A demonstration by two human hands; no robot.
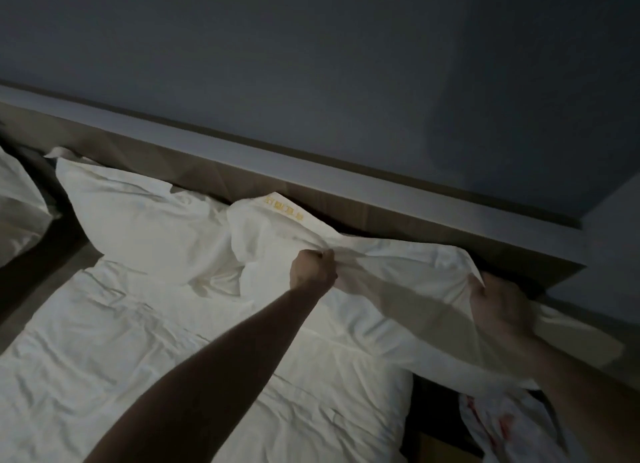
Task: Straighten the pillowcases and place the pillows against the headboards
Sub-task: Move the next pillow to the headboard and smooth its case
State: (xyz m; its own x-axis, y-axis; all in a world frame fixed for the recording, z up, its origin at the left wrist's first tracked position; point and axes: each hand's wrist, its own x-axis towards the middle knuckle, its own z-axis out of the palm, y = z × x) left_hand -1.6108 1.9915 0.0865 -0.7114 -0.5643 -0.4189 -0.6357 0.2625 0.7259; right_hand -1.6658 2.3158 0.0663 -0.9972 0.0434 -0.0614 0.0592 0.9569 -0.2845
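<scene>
A white pillow in a pillowcase (391, 272) with yellow embroidery lies at the right of the bed, close to the brown wooden headboard (311, 189). My left hand (313, 267) is clenched on a bunch of that pillowcase near its middle. My right hand (497, 305) grips the pillowcase's right end, and the cloth is stretched taut between both hands. A second white pillow (138, 217) leans against the headboard on the left, creased.
A wrinkled white duvet (156, 358) covers the bed. Another white pillow (17, 203) shows at the far left across a dark gap. At the lower right, beside the bed, lies a white bag with red marks (502, 424). A grey wall rises behind.
</scene>
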